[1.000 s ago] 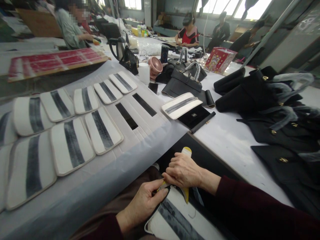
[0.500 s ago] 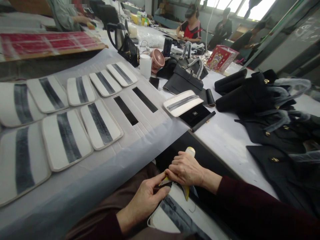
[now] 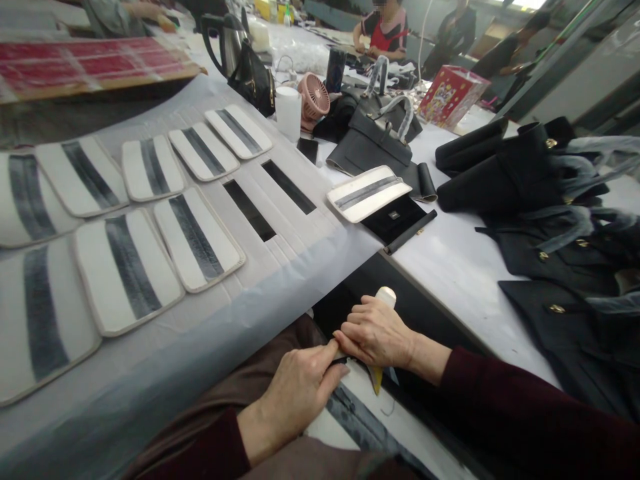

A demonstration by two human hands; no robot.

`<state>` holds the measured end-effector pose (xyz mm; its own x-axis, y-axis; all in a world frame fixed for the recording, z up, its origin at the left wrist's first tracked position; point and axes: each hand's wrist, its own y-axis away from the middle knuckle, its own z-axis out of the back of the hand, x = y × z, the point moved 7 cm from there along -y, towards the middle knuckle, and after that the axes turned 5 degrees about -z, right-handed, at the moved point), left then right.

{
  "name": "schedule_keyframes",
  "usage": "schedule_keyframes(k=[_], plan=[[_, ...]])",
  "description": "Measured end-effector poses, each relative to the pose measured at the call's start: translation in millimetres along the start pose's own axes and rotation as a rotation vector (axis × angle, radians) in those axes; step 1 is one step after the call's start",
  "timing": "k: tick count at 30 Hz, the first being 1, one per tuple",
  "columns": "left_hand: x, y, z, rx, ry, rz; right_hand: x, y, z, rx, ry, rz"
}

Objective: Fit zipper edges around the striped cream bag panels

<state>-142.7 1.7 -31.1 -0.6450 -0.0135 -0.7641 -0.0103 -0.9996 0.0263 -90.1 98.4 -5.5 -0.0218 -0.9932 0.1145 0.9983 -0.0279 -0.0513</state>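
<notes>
In my lap lies a cream-white panel with a dark stripe running along it. My left hand pinches its far end, thumb and forefinger closed over the edge; the fingertips are partly hidden. Closed just beyond, my right hand wraps round a tool with a pale rounded end above the fist and a yellow pointed part below. Its working part is covered by my fingers. The fingertips of both hands meet at the panel's end. A thin curved thread-like line shows on the panel's right.
Several striped panels lie on the covered table at left. Another panel rests on a black bag piece. Black bags line the right table. A pink fan and kettle stand behind; people work farther back.
Both hands stay together at the panel's end, with my left hand slightly farther forward and to the right. The yellow part near the left fingertips is now covered. The camera view has tilted down.
</notes>
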Motion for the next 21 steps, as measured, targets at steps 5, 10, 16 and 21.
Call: schedule_keyframes(k=[5, 10, 16, 21], plan=[[-2, 1, -2.4, 0.004, -0.037, -0.041, 1, 5, 0, -0.018, -0.002, -0.015], [-5, 3, -7.7, -0.012, -0.072, -0.122, 9, 15, -3, -0.029, -0.047, -0.108], [-2, 2, -4.6, -0.057, 0.379, -0.052, 16, 29, -4, -0.005, 0.007, -0.315], [19, -12, -19.9, 0.002, 1.030, 0.242, 11, 32, -6, 0.108, -0.064, -0.313]])
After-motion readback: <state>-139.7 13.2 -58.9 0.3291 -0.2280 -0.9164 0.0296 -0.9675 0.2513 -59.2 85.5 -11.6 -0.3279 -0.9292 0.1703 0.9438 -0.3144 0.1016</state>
